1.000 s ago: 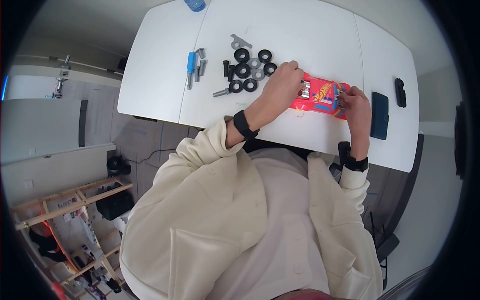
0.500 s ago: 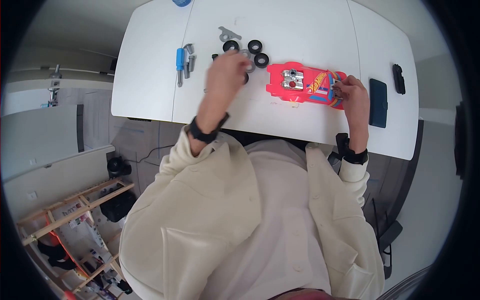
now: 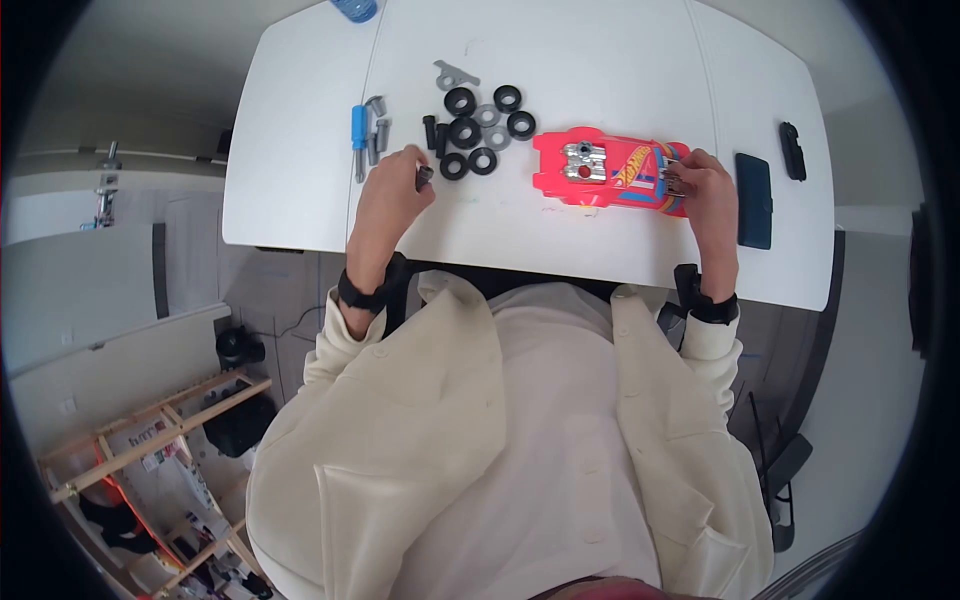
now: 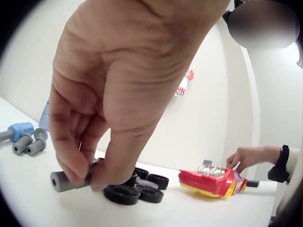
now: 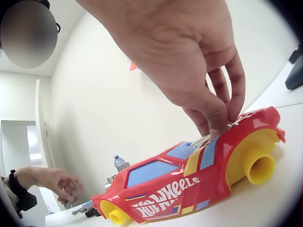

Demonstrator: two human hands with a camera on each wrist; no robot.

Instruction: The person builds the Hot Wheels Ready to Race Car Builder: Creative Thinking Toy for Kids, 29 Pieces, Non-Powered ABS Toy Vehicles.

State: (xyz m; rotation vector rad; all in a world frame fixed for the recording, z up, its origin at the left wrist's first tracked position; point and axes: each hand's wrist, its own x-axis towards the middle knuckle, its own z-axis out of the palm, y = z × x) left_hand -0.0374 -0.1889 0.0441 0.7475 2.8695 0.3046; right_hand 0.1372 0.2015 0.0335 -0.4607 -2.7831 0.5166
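The toy car [image 3: 618, 172] is glossy red with white side lettering, blue windows, blue and yellow bands, a yellow-orange logo on top, a chrome-silver engine piece [image 3: 584, 162] and yellow hubs [image 5: 260, 169] in its wheel openings. Left of the car in the head view, the white worktop [image 3: 520, 225] shows black rings [image 3: 452, 166], pale grey washers [image 3: 495, 138], black bolts [image 3: 430, 132], grey bolts [image 3: 382, 135] and a blue-handled, grey-shafted screwdriver [image 3: 359, 128]. Right of the car are a dark blue case [image 3: 754, 201] and a black object [image 3: 792, 151].

Black wheels [image 3: 452, 133]: 6
Gray rings [image 3: 507, 139]: 2
Black bolts [image 3: 441, 141]: 2
Gray bolts [image 3: 382, 137]: 4
Screwdriver [image 3: 359, 130]: 1
Wrench [image 3: 457, 73]: 1
Toy car [image 3: 628, 182]: 1
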